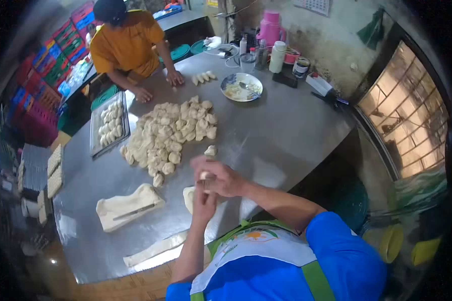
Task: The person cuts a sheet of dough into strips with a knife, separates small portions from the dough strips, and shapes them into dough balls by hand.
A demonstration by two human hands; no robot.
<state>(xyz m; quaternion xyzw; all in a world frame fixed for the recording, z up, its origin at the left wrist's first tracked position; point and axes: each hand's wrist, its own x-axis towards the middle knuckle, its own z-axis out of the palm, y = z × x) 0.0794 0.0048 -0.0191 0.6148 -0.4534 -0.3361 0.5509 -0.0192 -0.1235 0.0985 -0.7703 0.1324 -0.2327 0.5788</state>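
Note:
My right hand (222,179), partly blurred, is closed over my left hand (204,199) above the near side of the metal table. A small pale piece of dough (205,175) shows between them, gripped by both. Under the hands lies a dough slab (188,198), mostly hidden by them. Just beyond sits a single dough lump (211,150). To the left, a knife (134,211) rests on a thick dough slab (115,204). A long dough strip (155,249) runs along the near edge. Farther off spreads a big heap of dough pieces (171,130).
Across the table (281,135) stands a person in an orange shirt (130,42), both hands on the tabletop. A tray (94,130) holds shaped dough rolls. At the back are a plate with a spoon (231,93), a white bottle (277,56) and a pink jug (271,27).

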